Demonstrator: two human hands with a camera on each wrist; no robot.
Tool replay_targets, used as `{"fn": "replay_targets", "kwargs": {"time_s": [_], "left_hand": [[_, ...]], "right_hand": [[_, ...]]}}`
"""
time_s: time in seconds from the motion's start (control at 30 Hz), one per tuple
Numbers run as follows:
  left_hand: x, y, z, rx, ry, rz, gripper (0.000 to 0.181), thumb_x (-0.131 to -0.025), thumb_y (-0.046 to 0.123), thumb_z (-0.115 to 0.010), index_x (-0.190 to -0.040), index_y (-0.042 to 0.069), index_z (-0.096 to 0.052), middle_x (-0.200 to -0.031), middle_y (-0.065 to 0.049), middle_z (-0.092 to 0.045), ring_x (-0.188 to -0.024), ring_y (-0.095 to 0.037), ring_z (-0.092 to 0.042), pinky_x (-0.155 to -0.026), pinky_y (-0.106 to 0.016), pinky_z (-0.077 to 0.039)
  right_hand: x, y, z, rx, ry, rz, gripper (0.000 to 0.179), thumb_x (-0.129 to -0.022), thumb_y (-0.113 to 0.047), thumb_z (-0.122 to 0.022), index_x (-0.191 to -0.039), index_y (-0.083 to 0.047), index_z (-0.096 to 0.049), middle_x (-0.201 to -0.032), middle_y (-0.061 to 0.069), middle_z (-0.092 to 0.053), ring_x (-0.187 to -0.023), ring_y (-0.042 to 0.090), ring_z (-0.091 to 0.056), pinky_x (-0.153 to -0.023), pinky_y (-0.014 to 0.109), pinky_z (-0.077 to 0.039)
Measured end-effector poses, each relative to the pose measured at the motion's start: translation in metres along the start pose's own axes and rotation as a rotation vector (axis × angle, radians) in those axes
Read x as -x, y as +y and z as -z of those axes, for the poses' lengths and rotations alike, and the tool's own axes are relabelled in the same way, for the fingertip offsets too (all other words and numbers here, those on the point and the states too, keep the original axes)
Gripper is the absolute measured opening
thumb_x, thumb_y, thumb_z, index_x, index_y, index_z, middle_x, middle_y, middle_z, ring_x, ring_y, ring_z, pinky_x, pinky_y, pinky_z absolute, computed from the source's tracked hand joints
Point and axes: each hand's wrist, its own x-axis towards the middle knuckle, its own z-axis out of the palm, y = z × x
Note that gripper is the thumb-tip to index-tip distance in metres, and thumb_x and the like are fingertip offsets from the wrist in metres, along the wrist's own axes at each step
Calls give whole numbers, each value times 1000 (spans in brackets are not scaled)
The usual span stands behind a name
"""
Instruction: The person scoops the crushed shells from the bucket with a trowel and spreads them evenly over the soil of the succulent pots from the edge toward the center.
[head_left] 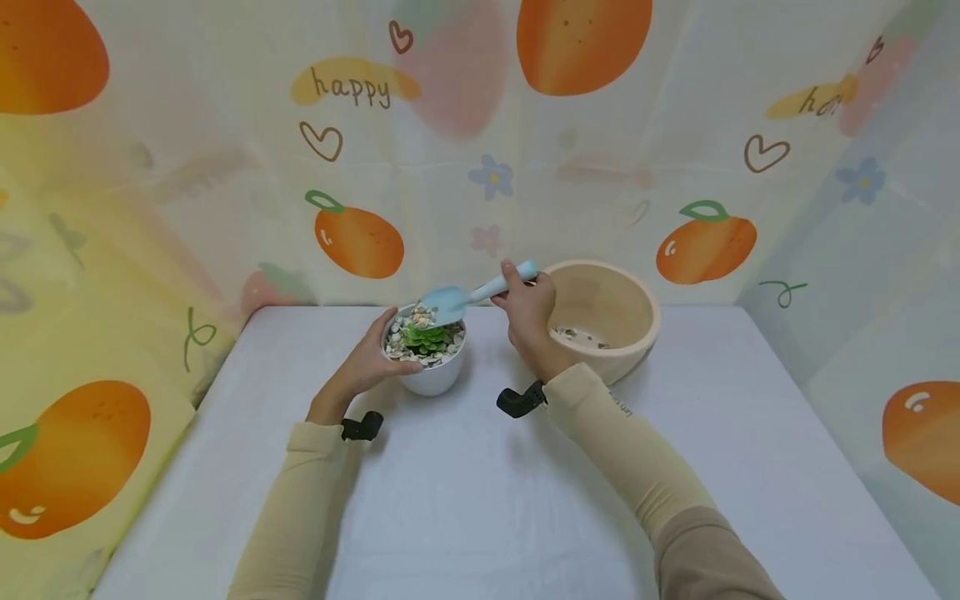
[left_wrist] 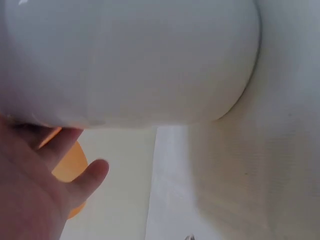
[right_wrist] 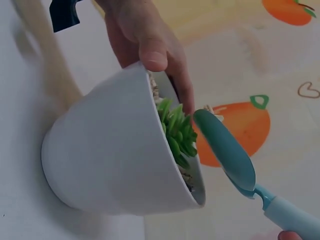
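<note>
A white flower pot (head_left: 429, 382) stands on the table, with a green succulent (head_left: 426, 339) among pale pebbles (head_left: 405, 350). My left hand (head_left: 371, 358) holds the pot at its left side, thumb along the near rim and fingers round the far side. In my right hand (head_left: 531, 312) is the handle of a light blue trowel (head_left: 447, 305). The trowel's blade is over the pot, tilted, with some pebbles at its tip. In the right wrist view the blade (right_wrist: 227, 150) is just above the green leaves (right_wrist: 176, 130).
A large beige basin (head_left: 645, 321) with some pebbles on its bottom stands right behind my right hand. White cloth covers the table (head_left: 450, 500). A fruit-printed curtain (head_left: 585, 217) hangs along the table's back and sides.
</note>
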Motion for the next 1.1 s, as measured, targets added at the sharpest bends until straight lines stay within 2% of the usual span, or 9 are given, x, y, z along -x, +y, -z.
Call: {"fn": "replay_targets", "kwargs": {"time_s": [0.13,0.27,0.53,0.67,0.8,0.93,1.1], "left_hand": [[3,0,-3,-5,42,14,118,-72,34,-86,-157,11,-6,-162,-18,-12,-149,-39,-16,-117,-62,-18],[6,0,-5,-50,67,21,119,-72,40,-84,-157,9,-6,-161,-21,-14,-148,-39,-17,-117,-61,-20],[9,-2,-2,-72,38,10,120,-72,37,-85,-157,9,-4,-161,-22,-12,-148,-41,-17,-115,-64,-21],[10,-1,-3,-73,54,14,123,-70,39,-86,-157,9,-4,-160,-22,-14,-147,-40,-18,-116,-63,-21],[14,3,-7,-103,88,26,125,-69,45,-85,-157,8,-5,-160,-22,-16,-147,-39,-20,-115,-62,-23],[16,6,-10,-117,117,22,124,-69,47,-85,-156,6,-7,-158,-23,-19,-145,-40,-23,-115,-62,-24],[18,5,-14,-134,139,20,124,-69,47,-86,-156,4,-8,-157,-24,-20,-144,-41,-23,-114,-63,-25]], "right_hand": [[4,2,-4,55,0,9,36,-93,-26,-67,-112,1,-52,-96,9,-60,-77,17,-66,-74,31,-60],[5,6,-7,119,-10,49,38,-93,-29,-67,-112,0,-52,-97,10,-61,-79,18,-66,-74,30,-60],[11,11,-11,248,-25,240,32,-90,-29,-70,-97,-2,-53,-80,7,-59,-65,20,-65,-61,27,-58],[15,11,-12,281,-57,316,31,-91,-30,-70,-94,-4,-52,-75,6,-58,-67,31,-68,-60,24,-56],[18,11,-14,316,-83,385,32,-91,-32,-69,-94,-4,-53,-75,9,-60,-72,35,-69,-62,26,-57],[22,13,-16,355,-87,452,32,-91,-33,-69,-94,-4,-55,-77,14,-64,-71,32,-70,-64,27,-58],[26,16,-18,397,-87,491,32,-90,-35,-70,-93,-5,-56,-75,13,-68,-65,24,-69,-61,25,-54]]}}
